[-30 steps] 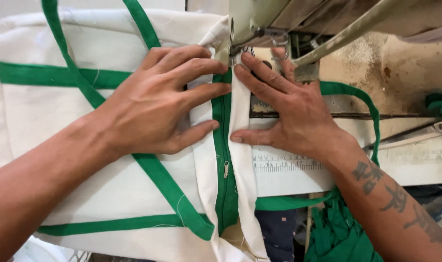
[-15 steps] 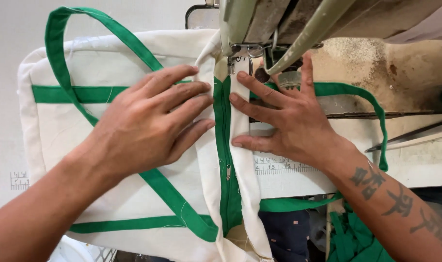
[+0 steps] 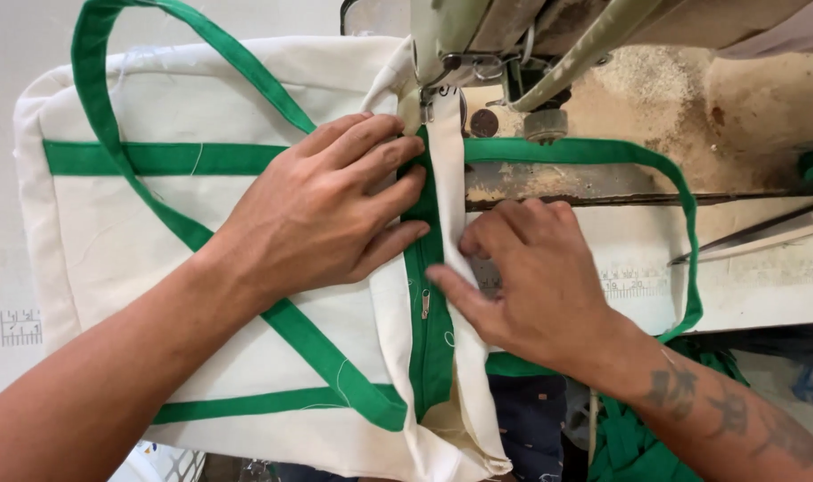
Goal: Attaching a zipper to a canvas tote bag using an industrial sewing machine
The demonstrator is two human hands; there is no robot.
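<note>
While the white bag [image 3: 201,250] is pressed flat under the spread left hand [image 3: 322,214] and right hand [image 3: 531,286], its green zipper [image 3: 424,295] between them is only partly sewn.

Cream cloth bag [image 3: 157,232] w/ green trim, flat, zipper [image 3: 424,303] shut

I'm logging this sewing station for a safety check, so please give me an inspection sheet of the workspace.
Surface: pale sewing table with a printed ruler strip.
Job's things: cream bag with green trim; green zipper strip under the sewing machine head.
Clutter: scissors at right; green fabric pile below the table edge.
Hands: left hand flat on the bag; right hand pressing the cream edge beside the zipper.
Cables: nothing seen.
Surroundings: dusty, worn machine bed.
</note>
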